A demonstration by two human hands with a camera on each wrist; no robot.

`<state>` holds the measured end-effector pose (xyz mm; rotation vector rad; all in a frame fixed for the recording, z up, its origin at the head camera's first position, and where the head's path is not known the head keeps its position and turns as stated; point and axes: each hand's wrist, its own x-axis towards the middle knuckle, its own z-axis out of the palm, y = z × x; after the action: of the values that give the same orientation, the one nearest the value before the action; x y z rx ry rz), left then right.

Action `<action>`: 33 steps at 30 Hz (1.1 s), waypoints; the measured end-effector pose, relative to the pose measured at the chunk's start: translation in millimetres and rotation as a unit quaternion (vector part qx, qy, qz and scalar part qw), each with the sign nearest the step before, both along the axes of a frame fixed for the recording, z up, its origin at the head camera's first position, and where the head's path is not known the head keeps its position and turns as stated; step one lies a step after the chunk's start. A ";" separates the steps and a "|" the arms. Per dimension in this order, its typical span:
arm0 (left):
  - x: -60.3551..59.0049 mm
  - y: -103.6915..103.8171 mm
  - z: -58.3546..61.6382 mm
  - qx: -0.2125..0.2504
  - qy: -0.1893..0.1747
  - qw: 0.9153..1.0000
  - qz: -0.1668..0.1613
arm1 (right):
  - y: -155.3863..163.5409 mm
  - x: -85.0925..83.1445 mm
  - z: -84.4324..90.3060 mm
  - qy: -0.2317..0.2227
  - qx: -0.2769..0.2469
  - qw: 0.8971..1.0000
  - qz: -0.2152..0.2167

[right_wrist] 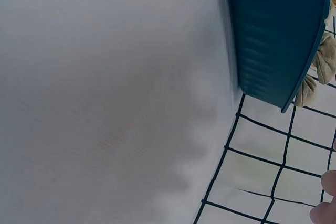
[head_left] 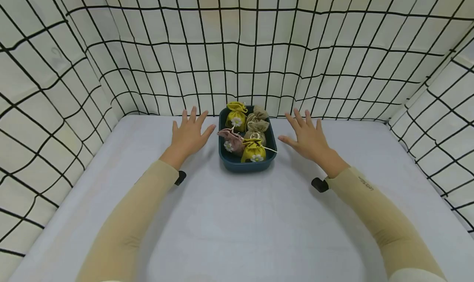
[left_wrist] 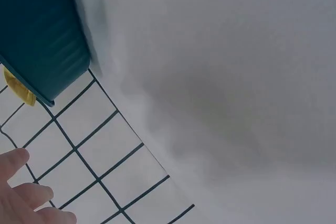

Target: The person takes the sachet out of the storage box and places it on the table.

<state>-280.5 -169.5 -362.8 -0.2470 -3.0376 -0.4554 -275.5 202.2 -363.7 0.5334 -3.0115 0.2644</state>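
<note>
A: What did you log for the hands?

B: Left hand (head_left: 189,134) hovered just left of the tray (head_left: 224,155), palm down, fingers (head_left: 193,114) straight and spread, released, grasping nothing. Right hand (head_left: 308,139) mirrored it on the tray's right side, fingers (head_left: 299,117) likewise splayed and released. Neither touched the tray; a small gap showed on both sides.

A: And the tray itself?

B: Dark teal, rectangular, sat on the bench (head_left: 237,224) near the back wall, about centred between the two hands. Five small drawstring pouches were packed in it: a yellow pouch (head_left: 236,116) at back left, two tan pouches (head_left: 257,125) at back right and middle right, a pink pouch (head_left: 231,141) at front left, another yellow one (head_left: 253,151) at front right. The yellow and pink ones carried a white flower. A cord from the front yellow pouch trailed over the right rim.

A: Anything from the wrist views?

B: Left wrist view caught the tray's ribbed side (left_wrist: 42,35) and a few fingertips (left_wrist: 21,192) at the lower corner, in front of the grid netting (left_wrist: 94,156). Right wrist view showed the tray's other side (right_wrist: 278,35) with tan pouch tops poking above the rim, and only a sliver of fingertip at the edge.

A: Surroundings?

B: White netting with black gridlines walled the bench on three sides. Both arms wore beige sleeves (head_left: 137,216).
</note>
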 end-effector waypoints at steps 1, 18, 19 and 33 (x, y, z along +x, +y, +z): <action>1.3 0.2 -0.1 0.002 -0.002 1.000 -0.002 | -0.5 1.1 -0.8 0.001 -0.002 1.000 0.002; 19.5 12.9 0.2 -0.016 -0.015 0.999 -0.038 | -6.3 16.0 -5.9 0.030 -0.026 0.997 0.066; 20.3 13.4 0.4 -0.017 -0.016 0.999 -0.039 | -6.7 16.7 -5.7 0.028 -0.027 0.997 0.069; 31.0 17.3 0.0 -0.021 -0.007 0.998 -0.061 | -13.0 30.0 -10.9 0.008 -0.048 0.991 0.124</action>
<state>-249.5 -152.2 -362.8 -0.4339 -3.0604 -0.4015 -245.5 189.3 -374.6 0.8957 -2.8962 0.4149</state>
